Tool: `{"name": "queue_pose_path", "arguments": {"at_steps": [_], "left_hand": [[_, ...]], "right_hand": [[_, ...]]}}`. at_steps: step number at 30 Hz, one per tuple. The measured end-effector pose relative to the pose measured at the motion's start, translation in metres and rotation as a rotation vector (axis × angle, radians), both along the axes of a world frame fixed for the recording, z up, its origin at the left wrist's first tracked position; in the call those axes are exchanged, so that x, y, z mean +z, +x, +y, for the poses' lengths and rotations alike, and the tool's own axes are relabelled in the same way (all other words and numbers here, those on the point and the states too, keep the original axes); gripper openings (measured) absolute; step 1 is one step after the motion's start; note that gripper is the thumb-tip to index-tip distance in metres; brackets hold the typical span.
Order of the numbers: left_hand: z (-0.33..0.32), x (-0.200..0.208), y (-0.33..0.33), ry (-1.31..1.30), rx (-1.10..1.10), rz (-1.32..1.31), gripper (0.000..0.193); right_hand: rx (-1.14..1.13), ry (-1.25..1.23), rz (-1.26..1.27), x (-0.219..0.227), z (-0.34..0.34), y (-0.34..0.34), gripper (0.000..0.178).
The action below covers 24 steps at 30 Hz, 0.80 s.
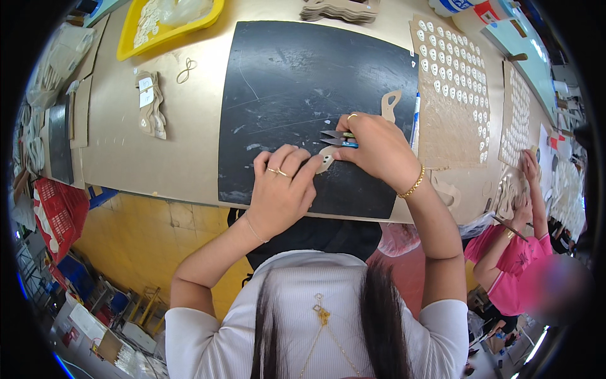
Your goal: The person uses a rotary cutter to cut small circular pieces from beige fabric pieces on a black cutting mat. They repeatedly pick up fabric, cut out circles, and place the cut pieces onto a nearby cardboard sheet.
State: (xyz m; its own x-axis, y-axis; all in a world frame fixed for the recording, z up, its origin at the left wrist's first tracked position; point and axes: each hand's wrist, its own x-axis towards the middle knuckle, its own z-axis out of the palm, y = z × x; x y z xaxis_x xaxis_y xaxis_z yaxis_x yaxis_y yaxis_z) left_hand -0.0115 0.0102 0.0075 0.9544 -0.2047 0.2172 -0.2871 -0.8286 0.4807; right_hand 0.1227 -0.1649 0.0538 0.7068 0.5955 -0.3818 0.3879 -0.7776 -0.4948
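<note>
My right hand (381,150) is closed around a pair of thread snips (341,139), blades pointing left and parted. Its thumb reaches the edge of a small beige leather-like piece (326,159) with dark holes. Against that piece's left side press the curled fingers of my left hand (282,182), partly hiding it. The piece lies on a black cutting mat (271,82). Just beyond my right hand is a beige strap-like piece (390,105) with an oval cut-out. A pen (415,120) rests along the mat's right edge.
On the right, brown sheets (451,136) carry rows of small cream pieces. A yellow tray (129,39) stands far left, near a banded bundle of pieces (150,104). A stack of brown pieces (339,10) lies at the back. Another person (505,271) in pink works at right.
</note>
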Motion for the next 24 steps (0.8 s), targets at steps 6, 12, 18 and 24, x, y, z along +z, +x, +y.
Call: {"name": "queue_pose_path", "arguments": {"at_steps": [6,12,18,24], "left_hand": [[0.000,0.007,0.010,0.132,-0.051,-0.083,0.041],[0.001,0.013,0.018,0.032,-0.022,-0.008,0.033],[-0.003,0.011,0.025,-0.194,0.221,0.207,0.016],[-0.012,0.012,0.028,-0.171,0.300,0.255,0.017]], "right_hand": [[-0.001,0.054,0.005,-0.008,-0.004,0.003,0.039],[-0.032,0.062,-0.080,-0.010,-0.003,-0.002,0.043],[-0.022,0.025,-0.080,-0.011,0.000,0.001,0.037],[-0.027,0.006,-0.049,-0.009,0.001,0.001,0.038]]}}
